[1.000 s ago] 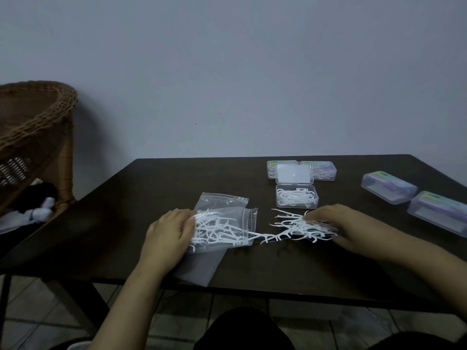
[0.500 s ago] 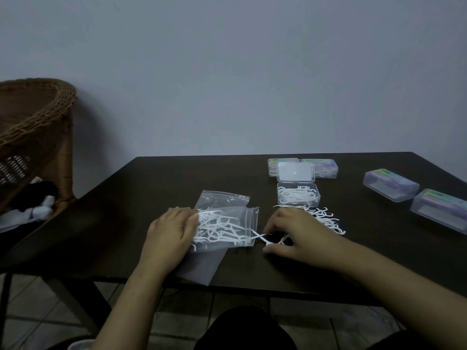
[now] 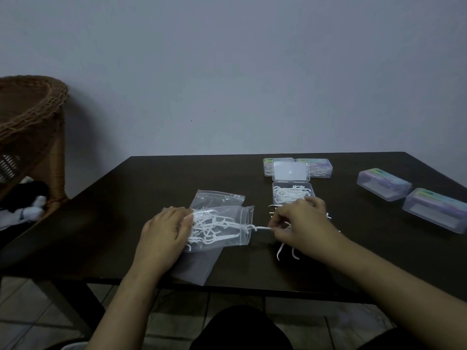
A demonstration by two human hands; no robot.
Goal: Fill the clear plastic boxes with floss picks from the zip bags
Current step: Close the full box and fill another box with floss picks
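Note:
A clear zip bag [image 3: 222, 227] holding white floss picks lies near the table's front edge, its mouth pointing right. My left hand [image 3: 165, 234] rests on its closed end, fingers laid flat over the plastic. My right hand [image 3: 300, 224] pinches a floss pick [image 3: 261, 228] that sticks out of the bag's mouth. Loose floss picks [image 3: 286, 252] lie under and around that hand. Just behind it stands an open clear box [image 3: 293, 194] partly filled with picks, its lid [image 3: 290, 171] tipped back. An empty zip bag [image 3: 217, 198] lies under the full one.
Two shut clear boxes [image 3: 321, 168] sit behind the open one. Two more shut boxes [image 3: 384, 184] [image 3: 436, 209] lie at the right of the dark table [image 3: 126, 205]. A wicker chair [image 3: 27, 127] with cloth on it stands at the left.
My right hand swept left from the loose pile to the bag's mouth and took hold of a pick there. My left hand has stayed on the bag.

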